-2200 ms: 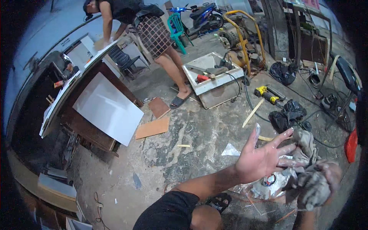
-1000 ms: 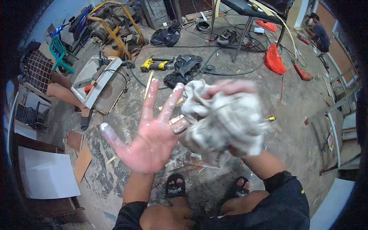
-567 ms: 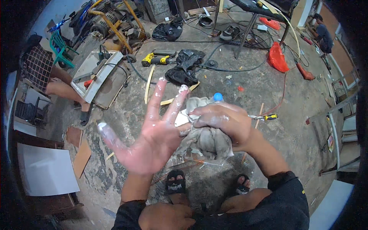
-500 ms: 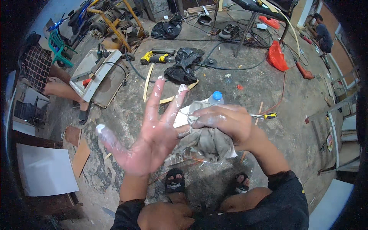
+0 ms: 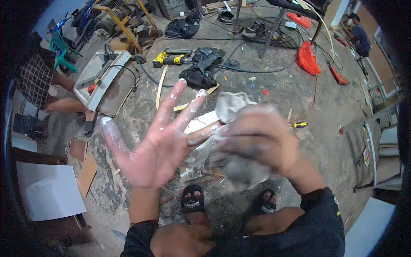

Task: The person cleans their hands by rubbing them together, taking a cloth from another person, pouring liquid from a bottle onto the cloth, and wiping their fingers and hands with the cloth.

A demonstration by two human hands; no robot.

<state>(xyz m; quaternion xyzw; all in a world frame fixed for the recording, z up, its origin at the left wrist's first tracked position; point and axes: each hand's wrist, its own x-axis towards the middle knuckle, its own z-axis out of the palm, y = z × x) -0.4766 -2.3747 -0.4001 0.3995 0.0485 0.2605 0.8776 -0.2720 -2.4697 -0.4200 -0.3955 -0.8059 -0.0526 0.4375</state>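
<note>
My left hand (image 5: pixel 156 150) is held up with its palm toward me and its fingers spread. White smears cover the thumb and fingertips. One finger on its right side reaches to the grey rag (image 5: pixel 244 169), which my right hand (image 5: pixel 265 141) grips in a bunch. Motion blurs the right hand and part of the cloth. Below them on the floor lies a white sheet-like piece (image 5: pixel 203 122), partly covered by my hands. Right of the rag rests a screwdriver (image 5: pixel 300 124) with a yellow and black handle.
Ahead lie a yellow nail gun (image 5: pixel 169 59), a black plastic bag (image 5: pixel 204 66), wood strips and cables. A red bag (image 5: pixel 308 59) is farther right. At left, a person's leg (image 5: pixel 64 105) is beside a white frame (image 5: pixel 109 85). Another person (image 5: pixel 358 36) crouches far right.
My right hand and the rag have shifted slightly, with a fold of cloth now raised above the fingers. The blue-capped bottle behind them is now hidden. My left hand stays spread.
</note>
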